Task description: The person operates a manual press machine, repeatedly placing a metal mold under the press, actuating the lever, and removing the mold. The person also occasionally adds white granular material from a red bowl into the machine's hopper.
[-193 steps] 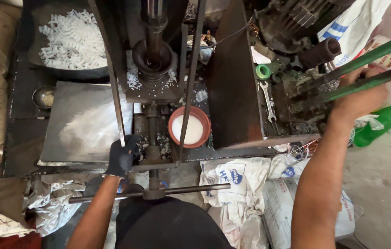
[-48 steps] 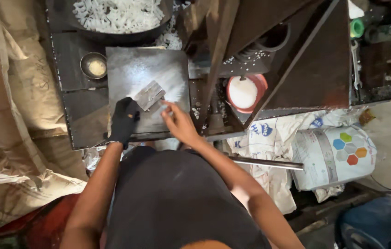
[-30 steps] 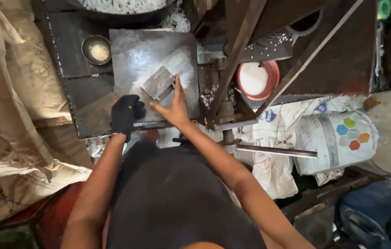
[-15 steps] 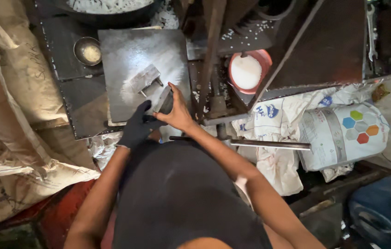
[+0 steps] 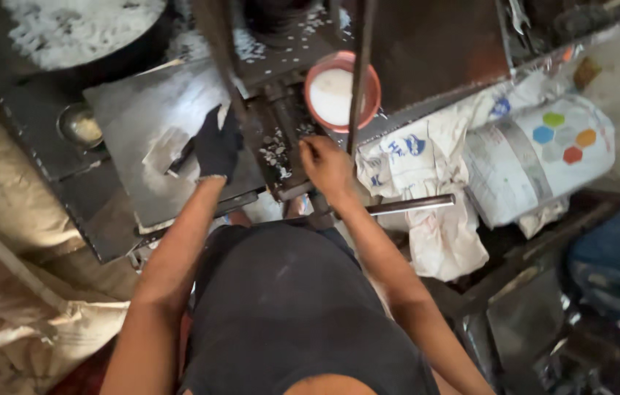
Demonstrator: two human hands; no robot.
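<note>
The left hand (image 5: 216,144), in a dark glove, lies on the steel plate (image 5: 142,146) with its fingers curled over the end of a thin metal strip (image 5: 167,150) that rests flat on that plate, just beside the upright column (image 5: 215,44) of the hand press; the grip looks light rather than clenched, though the glove hides the fingertips. The bare right hand (image 5: 327,162) is drawn into a loose fist at the front edge of the press bed (image 5: 281,150), and whether it pinches a small piece cannot be told. Both hands sit close under the moving parts of the press, so a stroke coming down while the fingers are there could crush them, and the strip could skid on the smooth plate if it is pushed one-handed. The loose white punchings (image 5: 277,153) scattered over the bed could get under the strip and tilt it. Counted outward: two hands, one glove, one strip, one steel plate, one red bowl (image 5: 342,91) holding white pieces, one small round metal cup (image 5: 79,126) left of the plate, one large dark pan (image 5: 83,33) of white scrap at the top, one horizontal bar (image 5: 409,205), and one white sack with coloured hexagons (image 5: 544,157) on the right among crumpled white bags.
</note>
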